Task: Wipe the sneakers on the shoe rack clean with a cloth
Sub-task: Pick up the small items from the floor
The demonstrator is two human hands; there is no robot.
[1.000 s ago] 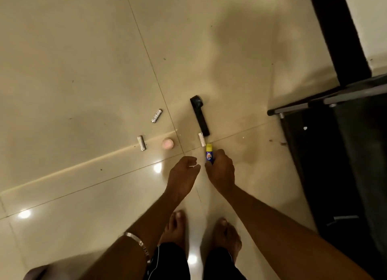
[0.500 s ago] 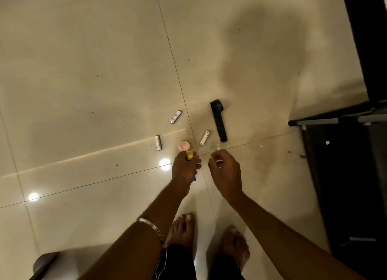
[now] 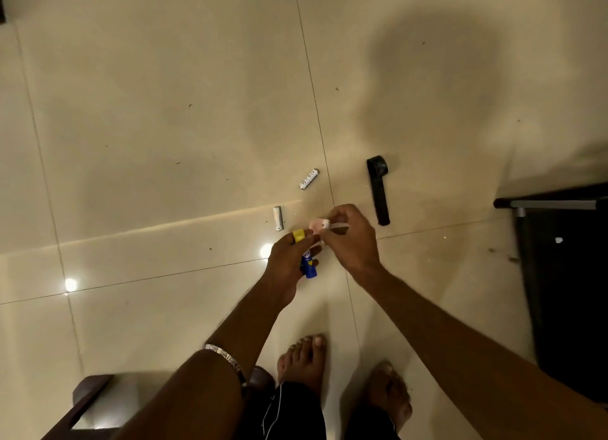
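A floor of large glossy beige tiles is filling the view, with ceiling lights reflecting in it as bright spots. At the right edge a dark rack with a grey metal bar is standing; no sneakers and no cloth are showing anywhere in the view.

The person is standing barefoot and bending forward, both arms reaching down toward the floor. The left arm, with a metal bracelet on the wrist, is coming from the lower middle. The left hand is holding a small blue tube with a yellow cap; its grip is curled around the tube, the cap sticking out above the fingers and the blue end below them.

The right arm is coming from the lower right. The right hand is just beside the left one, its grip pressed together and pinching a small white piece, maybe a battery, but it is too small to tell. This piece is next to a small pink round thing; whether the fingers are touching it too, I cannot tell.

On the floor beyond the hands two white batteries are lying apart from each other, one near the left hand. To the right a black strap-like object is lying flat.
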